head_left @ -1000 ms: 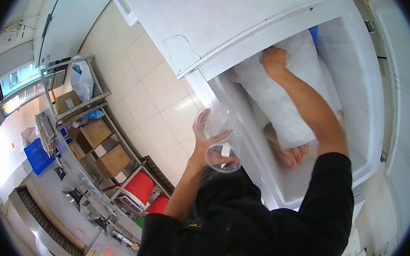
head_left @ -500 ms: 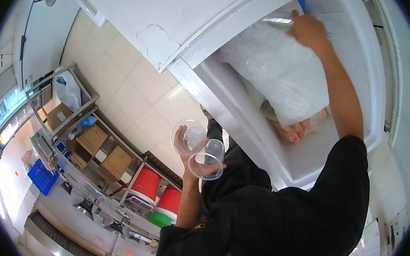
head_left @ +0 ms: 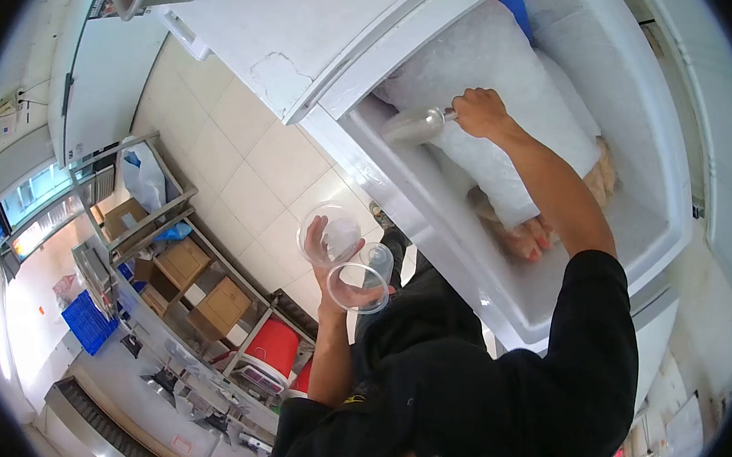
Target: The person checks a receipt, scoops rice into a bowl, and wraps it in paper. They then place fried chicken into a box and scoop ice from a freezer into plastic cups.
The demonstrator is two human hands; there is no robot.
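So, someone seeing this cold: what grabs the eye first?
The open chest freezer at upper right stands out, with a big frosty white bag lying inside. The right hand grips a metal scoop against that bag, near the freezer's front wall. Lower down, over the tiled floor, the left hand holds two clear cups.

Handle of scoop (head_left: 415, 126) inside right hand (head_left: 478, 113)

Cardboard boxes (head_left: 222, 303), red bucket (head_left: 275, 348) — blue crate (head_left: 87, 325)
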